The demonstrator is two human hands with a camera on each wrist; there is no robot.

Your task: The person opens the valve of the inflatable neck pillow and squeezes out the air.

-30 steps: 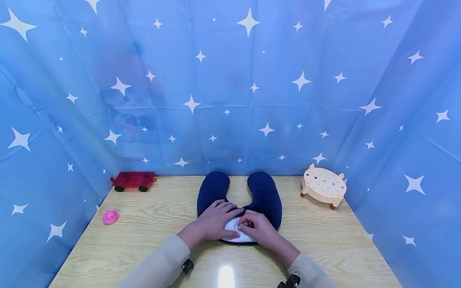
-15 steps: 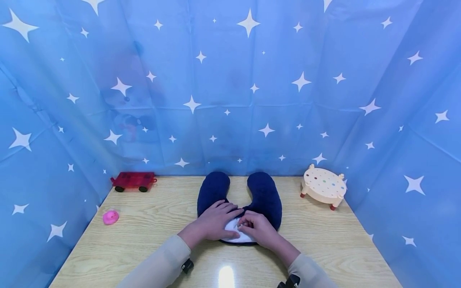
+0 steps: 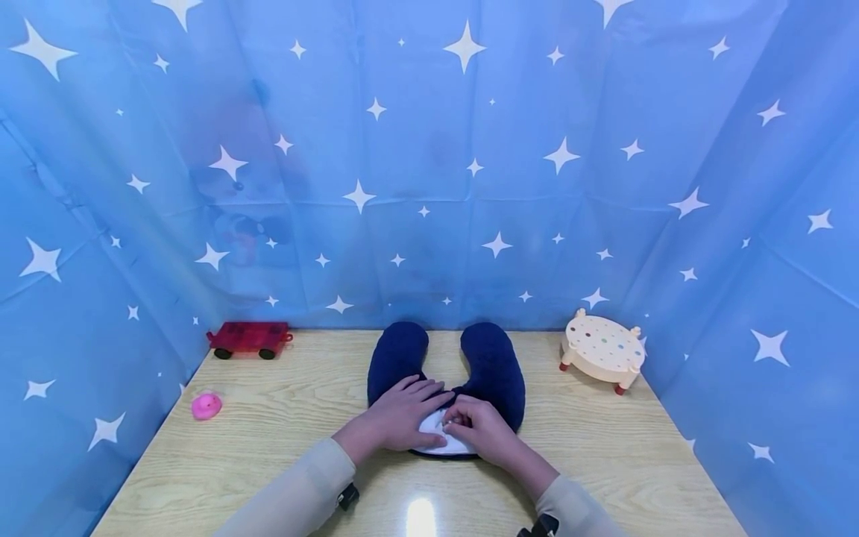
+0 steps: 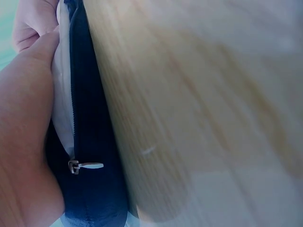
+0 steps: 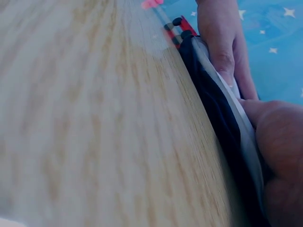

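Note:
A navy U-shaped neck pillow [image 3: 493, 365] lies against the back curtain, its curve toward me. Along that curve the cover gapes, baring a white inner lining [image 3: 458, 445]. My left hand [image 3: 396, 418] rests on the pillow's left side, fingers stretched across the cover and thumb on the lining. With curled fingers and thumb, my right hand [image 3: 485, 429] pinches at the lining; its fingertips hide exactly what is between them. The left wrist view shows the open zipper's slider and pull tab [image 4: 90, 165] at one end of the gap.
A red toy wagon [image 3: 250, 338] stands at the back left, with a pink rubber toy [image 3: 206, 406] in front of it. At the back right is a cream toy table [image 3: 604, 347] with coloured dots. Blue starry curtains [image 3: 429, 149] enclose the wooden tabletop [image 3: 295, 391].

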